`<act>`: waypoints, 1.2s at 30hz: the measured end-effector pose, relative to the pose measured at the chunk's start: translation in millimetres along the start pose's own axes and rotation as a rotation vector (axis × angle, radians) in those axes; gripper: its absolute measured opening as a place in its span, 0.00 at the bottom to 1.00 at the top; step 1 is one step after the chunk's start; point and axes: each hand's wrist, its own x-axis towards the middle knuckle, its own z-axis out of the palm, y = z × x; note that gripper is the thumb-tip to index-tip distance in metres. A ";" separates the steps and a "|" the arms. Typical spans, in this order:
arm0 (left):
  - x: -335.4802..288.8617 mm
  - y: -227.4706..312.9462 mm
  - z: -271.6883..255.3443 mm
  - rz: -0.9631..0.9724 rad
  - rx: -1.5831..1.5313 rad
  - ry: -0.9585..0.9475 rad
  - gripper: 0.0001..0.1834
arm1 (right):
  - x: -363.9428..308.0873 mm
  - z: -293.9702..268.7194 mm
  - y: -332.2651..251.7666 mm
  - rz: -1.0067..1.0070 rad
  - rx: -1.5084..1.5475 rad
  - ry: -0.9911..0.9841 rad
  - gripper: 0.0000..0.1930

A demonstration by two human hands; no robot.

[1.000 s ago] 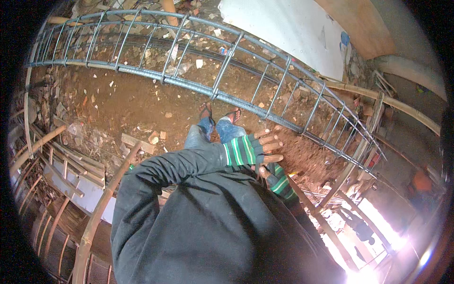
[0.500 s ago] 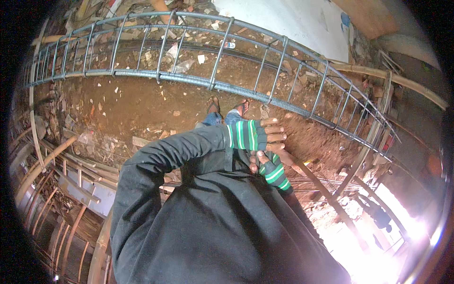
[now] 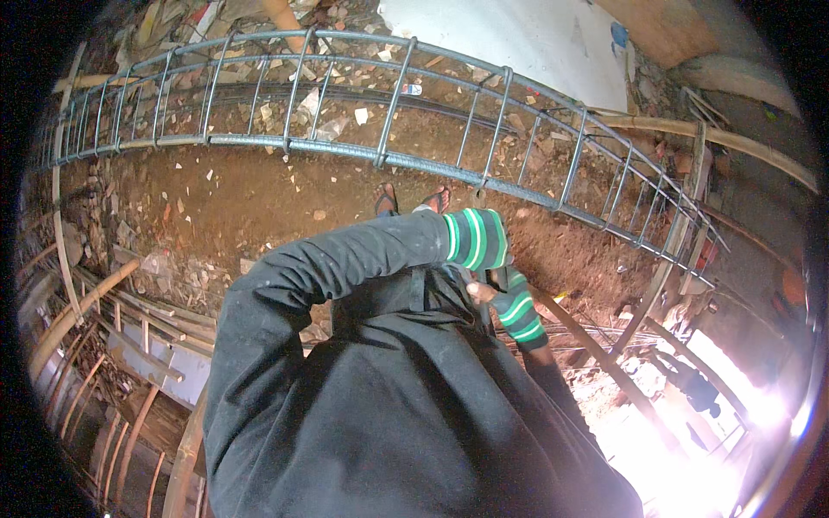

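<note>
My left hand (image 3: 477, 238), in a green, black and white striped fingerless glove, reaches across my waist to the right. Its fingers bend down out of sight. Just below it is my right hand (image 3: 509, 304), in a matching glove, with thumb and fingers drawn together by the hem of my dark jacket (image 3: 389, 371). A small dark patch shows between the two hands, but what they hold, if anything, is hidden. Beyond them a long steel rebar cage (image 3: 380, 158), with square stirrups tied along its bars, spans the view from left to right.
Brown soil (image 3: 250, 190) strewn with rubble lies under the cage and around my sandalled feet (image 3: 387, 200). A white panel (image 3: 518, 43) lies at the back. Bamboo poles (image 3: 82, 302) and boards crowd the left; a wooden pole (image 3: 587, 341) slants at right, beside glaring light.
My left hand has moved slightly right, and its stretched fingers have bent down out of sight. My right hand has shifted a little right and down. The view has shifted slightly.
</note>
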 end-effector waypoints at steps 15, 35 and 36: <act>15.4 8.1 -25.8 -0.151 0.037 -0.219 0.05 | 1.4 38.0 13.9 -0.010 -0.570 0.383 0.30; -23.7 -5.6 38.3 0.112 0.217 0.202 0.19 | 25.7 26.1 60.4 0.351 1.439 -0.859 0.13; -23.0 -7.2 38.0 0.105 0.170 0.070 0.19 | 25.5 25.6 56.1 0.346 1.460 -0.875 0.14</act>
